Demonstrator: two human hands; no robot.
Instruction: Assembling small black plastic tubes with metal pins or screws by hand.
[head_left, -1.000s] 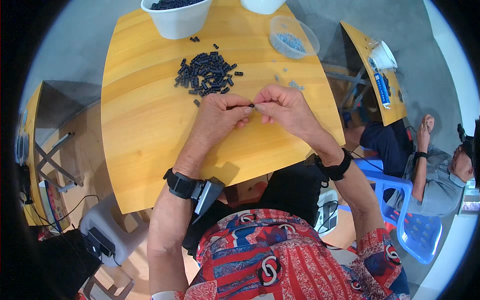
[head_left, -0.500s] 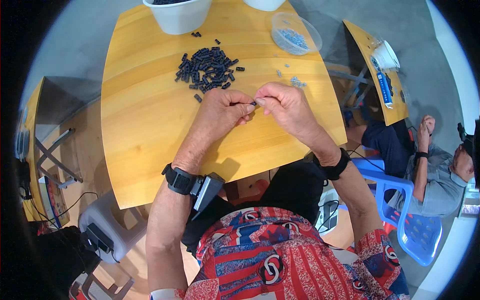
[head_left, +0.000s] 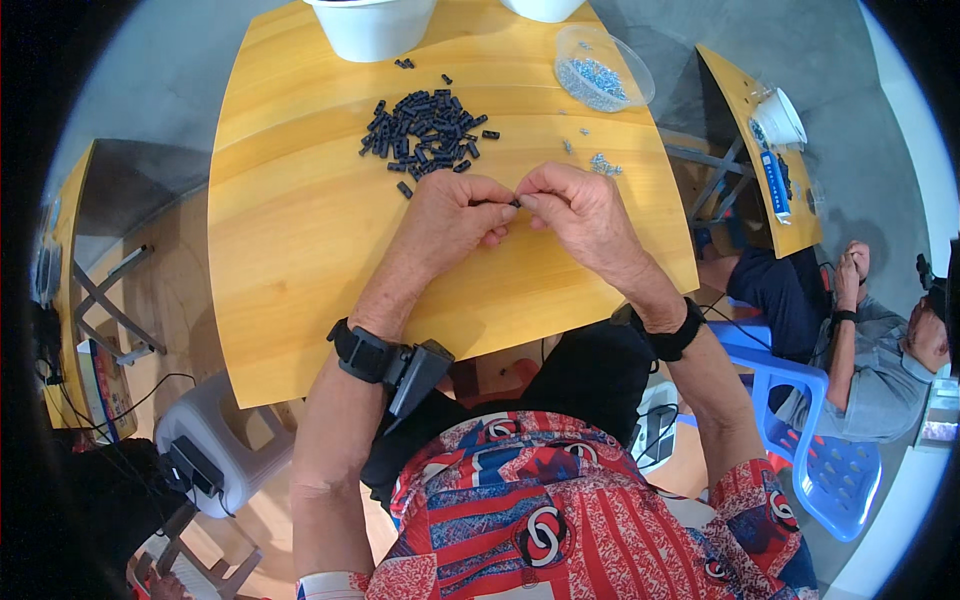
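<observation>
My left hand (head_left: 447, 218) pinches a small black plastic piece (head_left: 513, 203) between thumb and fingers, above the wooden table (head_left: 300, 300). Against the piece's right end, the thumb and forefinger of my right hand (head_left: 578, 212) are closed together. Whatever sits between those right fingertips is too small to make out. Beyond my left hand lies a loose pile of similar black pieces (head_left: 425, 125). Small silvery screw-like parts (head_left: 604, 165) are scattered beyond my right hand. More of them fill part of a clear round tub (head_left: 640, 85).
At the table's far edge stand a white bucket (head_left: 370, 32) and a second white container (head_left: 545, 8). A grey stool (head_left: 225, 450) is at the left, a blue plastic chair (head_left: 840, 470) at the right. Another person (head_left: 860, 370) sits there beside a second table (head_left: 735, 110).
The table and its things sit slightly further right and higher in the view. Both hands stay pinched together around the black piece, with only a slight shift of the fingers.
</observation>
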